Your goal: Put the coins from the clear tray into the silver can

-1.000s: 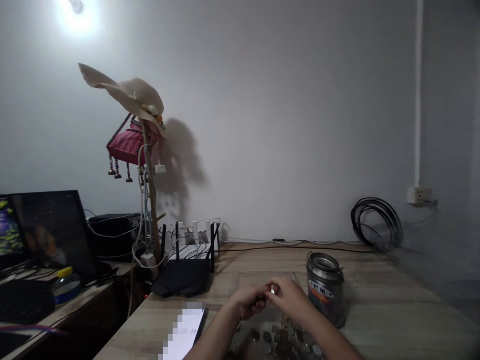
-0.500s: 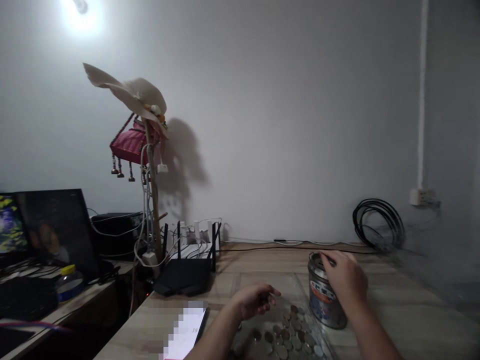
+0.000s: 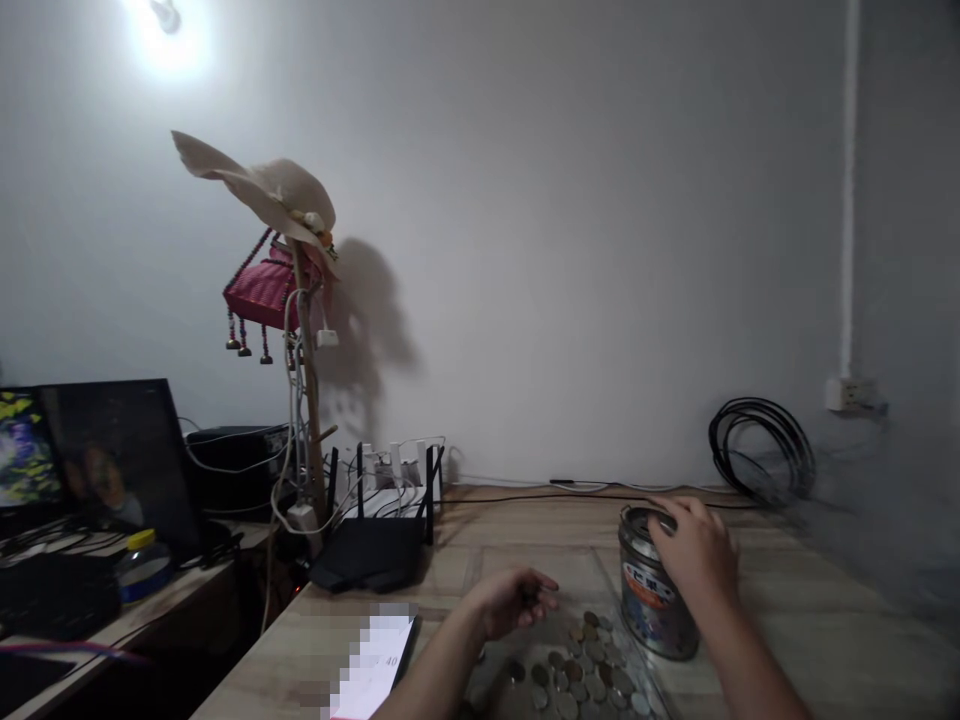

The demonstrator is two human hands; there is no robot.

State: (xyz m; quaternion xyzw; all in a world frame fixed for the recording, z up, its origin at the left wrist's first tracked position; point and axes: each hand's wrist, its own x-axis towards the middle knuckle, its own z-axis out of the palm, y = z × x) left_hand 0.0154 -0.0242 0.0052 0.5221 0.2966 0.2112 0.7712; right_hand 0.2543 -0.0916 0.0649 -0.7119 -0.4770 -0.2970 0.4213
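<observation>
Coins (image 3: 573,670) lie in a loose bunch on a clear, flat plastic thing (image 3: 570,575) on our worktop (image 3: 795,610). Some look silvery and some look brown, and many of them touch each other.

Our left hand (image 3: 517,603) is just beside the coins, over the clear plastic, with its fingers bent a little. We cannot tell if it has a coin tucked inside. Our right hand (image 3: 696,552) is over the top of a round metal tin (image 3: 664,630), with its thumb and fingers spread apart by the lid (image 3: 642,518). The tin stands upright to the right of the coins, and it has a white and orange label (image 3: 649,586) on its side.

To the left of our left hand is a flat thing with a bright screen (image 3: 379,665). Most of it is blurred into squares, but we can read 40 on it. Farther back sits a black router (image 3: 367,555) with its sticks pointing up. A floppy hat (image 3: 289,190) and a pink bag (image 3: 262,293) hang on a wooden pole (image 3: 310,400).
</observation>
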